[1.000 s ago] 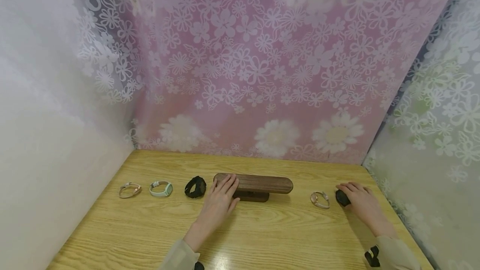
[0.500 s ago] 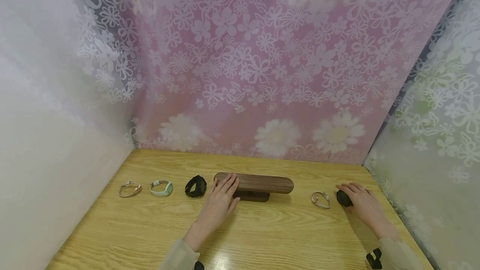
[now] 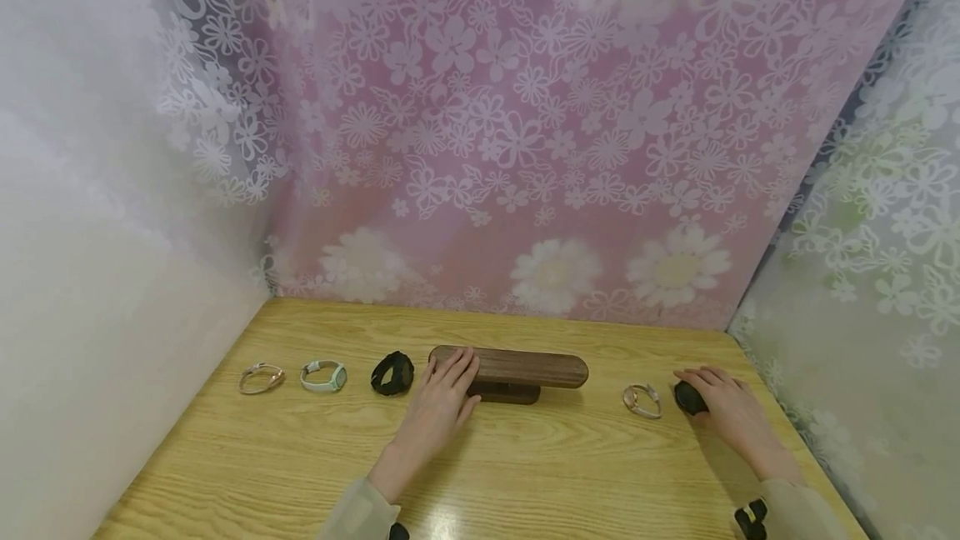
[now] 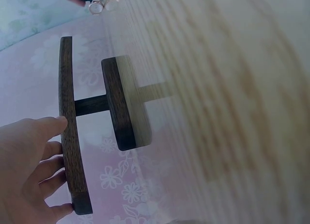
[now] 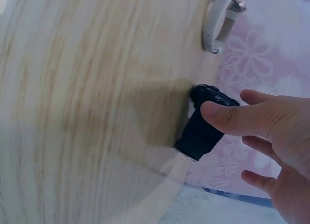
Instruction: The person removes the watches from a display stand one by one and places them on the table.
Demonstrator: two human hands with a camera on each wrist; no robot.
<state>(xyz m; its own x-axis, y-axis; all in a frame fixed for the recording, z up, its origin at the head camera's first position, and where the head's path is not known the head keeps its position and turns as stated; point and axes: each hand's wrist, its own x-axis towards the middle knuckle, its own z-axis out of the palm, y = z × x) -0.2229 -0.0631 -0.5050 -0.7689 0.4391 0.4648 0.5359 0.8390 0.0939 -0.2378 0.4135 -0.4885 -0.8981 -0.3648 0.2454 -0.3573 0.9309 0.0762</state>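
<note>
My right hand point(image 3: 731, 412) sits at the bench's point(image 3: 525, 473) right end, thumb and fingers curling onto the black watch point(image 3: 687, 397) beside the rose-gold watch point(image 3: 642, 400); it looks light, strap soft, best pinched across the stiff case. My left hand point(image 3: 441, 401) lies flat, fingers straight, on the wooden stand's point(image 3: 525, 367) left end: rigid, likely tippy

Counter point(image 3: 300, 457): light yellow-tan wood with darker grain lines. Stand point(image 3: 525, 367): dark brown wood, fine grain. Watch by the stand point(image 3: 392, 373): black. Watch under the right hand point(image 3: 687, 397): black. Middle watch on the left point(image 3: 323, 376): pale mint green. Outer bracelet point(image 3: 260, 378) and right bracelet point(image 3: 642, 399): rose-gold metal. Backdrop point(image 3: 525, 148): pink, white flower outlines, large daisies along the bottom. Sleeves point(image 3: 356, 515): beige.
</note>
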